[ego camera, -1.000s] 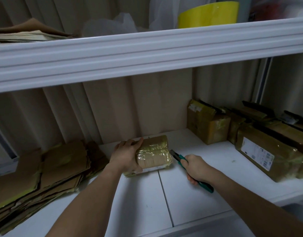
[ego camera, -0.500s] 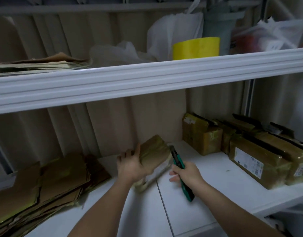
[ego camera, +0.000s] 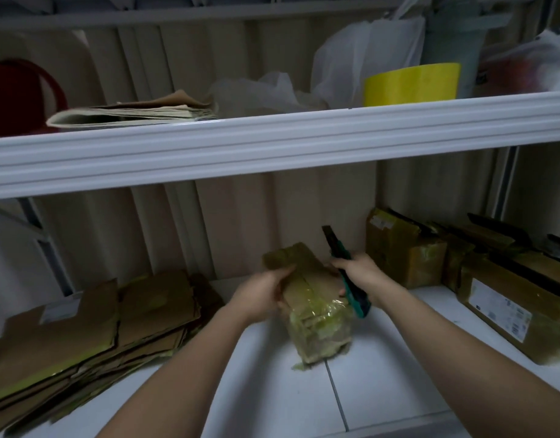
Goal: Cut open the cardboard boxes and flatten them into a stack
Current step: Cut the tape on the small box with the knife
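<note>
Centre of the frame, slightly right: a small taped cardboard box (ego camera: 310,301), tilted, its lower end wrapped in glossy yellowish tape and resting on the white shelf (ego camera: 383,384). The left hand (ego camera: 263,294) grips the box's left side, thumb over its upper face. The right hand (ego camera: 357,273), at the box's right edge, is curled round a green-handled utility knife (ego camera: 346,273); the knife's dark tip points up and away, toward the back wall, and its rear end projects below the hand. Whether the right fingertips also touch the box cannot be told.

Lower left of the frame: a stack of flattened cardboard (ego camera: 82,330) lies on the same shelf, well apart from the box. Right of the frame: several sealed taped boxes (ego camera: 405,251) stand along the back, the nearest one (ego camera: 509,314) bearing a white label.

Upper half of the frame: an upper shelf (ego camera: 272,143) carries folded brown paper (ego camera: 139,113), plastic bags (ego camera: 361,61) and a yellow tape roll (ego camera: 411,85).
</note>
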